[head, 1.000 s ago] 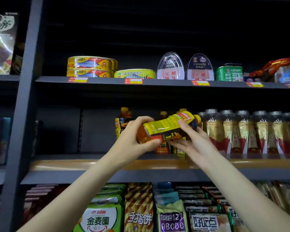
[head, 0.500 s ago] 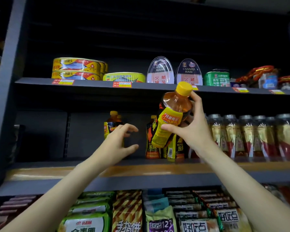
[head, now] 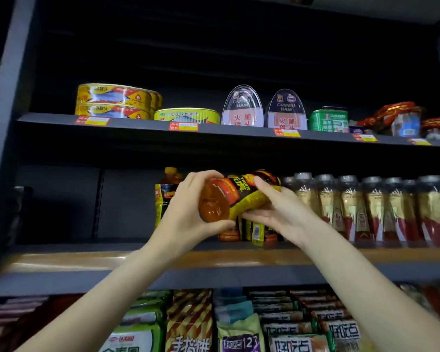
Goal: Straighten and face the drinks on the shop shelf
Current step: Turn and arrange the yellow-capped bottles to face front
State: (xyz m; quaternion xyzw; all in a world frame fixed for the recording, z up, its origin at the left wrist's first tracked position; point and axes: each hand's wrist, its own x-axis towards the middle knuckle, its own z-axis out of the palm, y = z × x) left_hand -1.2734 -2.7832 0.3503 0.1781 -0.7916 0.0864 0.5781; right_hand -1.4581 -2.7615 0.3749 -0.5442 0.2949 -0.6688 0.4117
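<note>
An orange drink bottle (head: 235, 196) with a yellow, red and black label lies tilted on its side in front of the middle shelf (head: 87, 260), its base toward me. My left hand (head: 188, 217) grips its base end, thumb beneath. My right hand (head: 277, 207) holds the labelled body, fingers curled over and under it. The cap end is hidden behind my right hand. More bottles of the same drink (head: 164, 194) stand on the shelf behind my hands, partly hidden.
A row of grey-capped bottles with gold and red labels (head: 371, 207) fills the shelf's right side. Fish tins (head: 112, 100), ham tins (head: 243, 107) and a green tin (head: 328, 119) sit on the shelf above. Snack packets (head: 191, 321) fill the shelf below. The shelf's left part (head: 61, 204) is dark.
Half a second ago my right hand alone held the bottle upright, cap up. Now the bottle lies tilted, base toward me, and my left hand has taken hold of its base end.
</note>
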